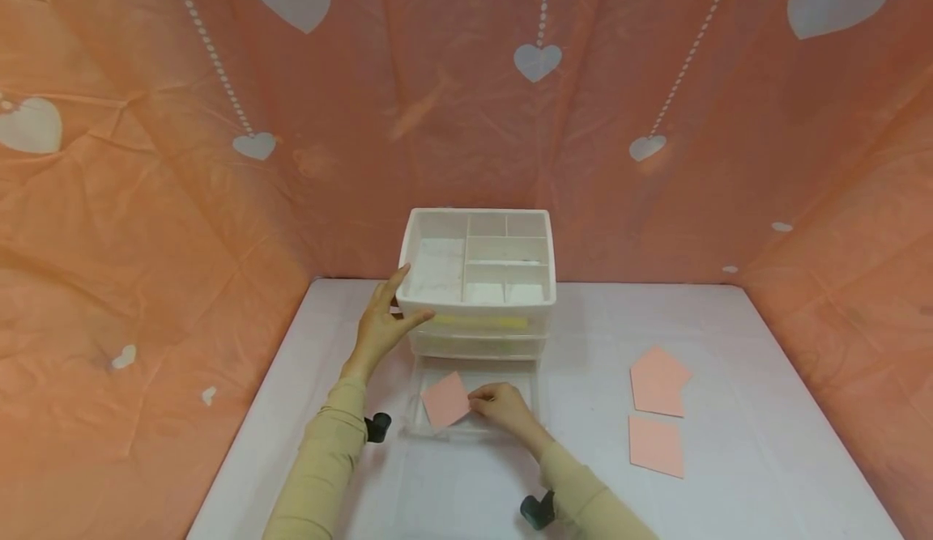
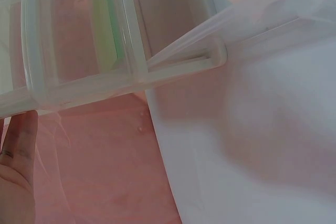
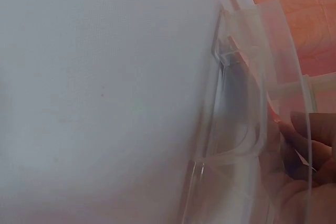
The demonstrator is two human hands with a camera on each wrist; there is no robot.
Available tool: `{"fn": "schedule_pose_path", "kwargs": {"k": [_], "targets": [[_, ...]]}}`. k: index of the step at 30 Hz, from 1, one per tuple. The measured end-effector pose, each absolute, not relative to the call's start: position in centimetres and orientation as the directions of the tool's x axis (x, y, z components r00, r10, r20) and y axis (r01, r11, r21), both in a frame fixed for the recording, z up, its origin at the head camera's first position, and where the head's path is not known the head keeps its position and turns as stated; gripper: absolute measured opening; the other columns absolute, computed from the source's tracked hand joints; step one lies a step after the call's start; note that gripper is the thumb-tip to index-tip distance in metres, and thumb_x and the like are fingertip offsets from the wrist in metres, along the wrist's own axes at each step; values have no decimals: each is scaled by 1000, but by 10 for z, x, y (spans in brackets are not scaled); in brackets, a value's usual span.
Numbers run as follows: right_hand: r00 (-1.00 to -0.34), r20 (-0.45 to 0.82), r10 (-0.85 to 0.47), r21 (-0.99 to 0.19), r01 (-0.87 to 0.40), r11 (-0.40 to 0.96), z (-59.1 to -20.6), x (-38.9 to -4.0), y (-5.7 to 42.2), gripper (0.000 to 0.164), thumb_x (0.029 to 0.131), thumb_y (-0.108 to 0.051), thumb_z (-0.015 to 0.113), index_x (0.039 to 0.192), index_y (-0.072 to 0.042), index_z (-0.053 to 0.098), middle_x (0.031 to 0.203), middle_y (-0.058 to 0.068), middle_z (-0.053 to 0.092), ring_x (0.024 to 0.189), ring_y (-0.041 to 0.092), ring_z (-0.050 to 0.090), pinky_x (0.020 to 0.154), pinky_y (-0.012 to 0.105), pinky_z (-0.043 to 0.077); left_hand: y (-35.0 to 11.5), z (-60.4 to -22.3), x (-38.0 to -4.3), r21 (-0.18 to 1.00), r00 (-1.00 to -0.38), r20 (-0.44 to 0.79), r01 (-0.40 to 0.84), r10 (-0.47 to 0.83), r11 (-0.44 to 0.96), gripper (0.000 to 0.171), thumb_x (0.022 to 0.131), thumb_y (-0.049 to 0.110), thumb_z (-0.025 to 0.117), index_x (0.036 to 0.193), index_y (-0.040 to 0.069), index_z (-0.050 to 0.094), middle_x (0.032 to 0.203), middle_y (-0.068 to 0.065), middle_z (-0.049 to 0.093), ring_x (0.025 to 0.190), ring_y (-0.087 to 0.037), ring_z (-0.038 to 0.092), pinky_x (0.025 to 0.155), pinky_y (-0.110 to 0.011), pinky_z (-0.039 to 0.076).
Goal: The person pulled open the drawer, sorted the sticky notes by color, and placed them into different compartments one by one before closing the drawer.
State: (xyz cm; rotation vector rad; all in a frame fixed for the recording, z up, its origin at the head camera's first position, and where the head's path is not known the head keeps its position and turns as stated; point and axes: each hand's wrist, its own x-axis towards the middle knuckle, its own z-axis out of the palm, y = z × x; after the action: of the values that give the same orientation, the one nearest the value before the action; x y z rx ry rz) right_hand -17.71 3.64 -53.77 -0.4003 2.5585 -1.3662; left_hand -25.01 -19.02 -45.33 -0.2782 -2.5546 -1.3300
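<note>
A white plastic drawer organizer [image 1: 477, 307] stands at the back of the table, its bottom clear drawer [image 1: 474, 434] pulled out toward me. My left hand [image 1: 381, 331] rests on the organizer's left front corner, thumb on the front and fingers against the side. In the left wrist view, that hand's fingers [image 2: 21, 142] touch the unit, straight. My right hand [image 1: 510, 410], over the open drawer, pinches the edge of a pink square sticky note pad [image 1: 445, 401]. The right wrist view shows the curled fingers [image 3: 310, 140] behind the clear drawer wall; the pad is mostly hidden there.
On the table's right side lie a pink square pad [image 1: 656, 446] and, behind it, pink pieces [image 1: 658, 382] with a pointed outline. The organizer's top tray has several compartments [image 1: 506, 250]. Yellow shows through the upper drawer [image 1: 481, 322]. Pink cloth [image 1: 474, 143] hangs behind.
</note>
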Motion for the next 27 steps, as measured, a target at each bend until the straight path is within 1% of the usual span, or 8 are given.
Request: {"fn": "schedule_pose_path", "kwargs": {"k": [7,12,15,18,21,23,25,27], "targets": [[-939,-71,-335,-854,-116,507,-534,-175,36,24,87,-16,61,101,1,70,97,16,71,78,18,64,62,22,50,-190,-453,-251,773,-953,299,277,56,570,86,73,38,78,143,45,28,114,-11,48,92,-21,50,80,-39,55],[-939,-72,-335,-857,-113,502,-532,-175,36,25,88,-18,60,103,0,69,98,15,70,79,17,64,62,21,49,-190,-452,-250,772,-952,300,277,56,571,86,73,38,78,143,45,27,113,-10,48,92,-21,51,80,-39,55],[-938,-78,-339,-872,-101,479,-531,-175,37,26,88,-19,60,105,-1,69,93,14,71,78,15,63,61,21,49,-190,-452,-251,772,-952,301,278,57,571,86,73,39,78,143,45,27,112,-10,48,92,-21,51,80,-39,55],[-937,-73,-341,-893,-91,442,-528,-176,39,27,88,-20,60,107,-1,68,89,14,70,77,17,64,61,21,49,-190,-453,-251,772,-951,304,282,58,569,86,73,39,78,143,45,28,111,-10,48,91,-21,51,80,-38,55],[-940,-72,-334,-911,-74,405,-523,-177,44,30,89,-22,59,110,-2,66,92,16,70,80,22,65,64,24,52,-190,-453,-251,771,-950,307,283,57,570,86,73,38,78,143,44,28,111,-10,48,91,-21,51,79,-38,56],[-943,-85,-321,-922,-48,385,-519,-177,48,31,90,-24,59,112,-2,65,97,18,69,84,25,66,69,29,54,-190,-453,-251,769,-949,310,284,55,573,86,73,38,78,143,43,28,112,-10,48,91,-21,51,79,-38,56],[-946,-87,-312,-931,-34,363,-514,-176,53,33,91,-25,58,115,-1,63,101,18,68,86,25,66,74,34,55,-190,-453,-250,767,-948,314,286,54,574,86,73,37,78,143,42,29,112,-11,48,91,-22,52,79,-38,56],[-951,-93,-294,-939,-14,343,-509,-175,58,34,92,-25,57,116,-1,62,105,17,68,89,23,65,78,35,55,-190,-454,-250,765,-946,318,290,54,575,86,73,36,78,144,41,29,112,-11,48,91,-22,52,79,-38,56]]}}
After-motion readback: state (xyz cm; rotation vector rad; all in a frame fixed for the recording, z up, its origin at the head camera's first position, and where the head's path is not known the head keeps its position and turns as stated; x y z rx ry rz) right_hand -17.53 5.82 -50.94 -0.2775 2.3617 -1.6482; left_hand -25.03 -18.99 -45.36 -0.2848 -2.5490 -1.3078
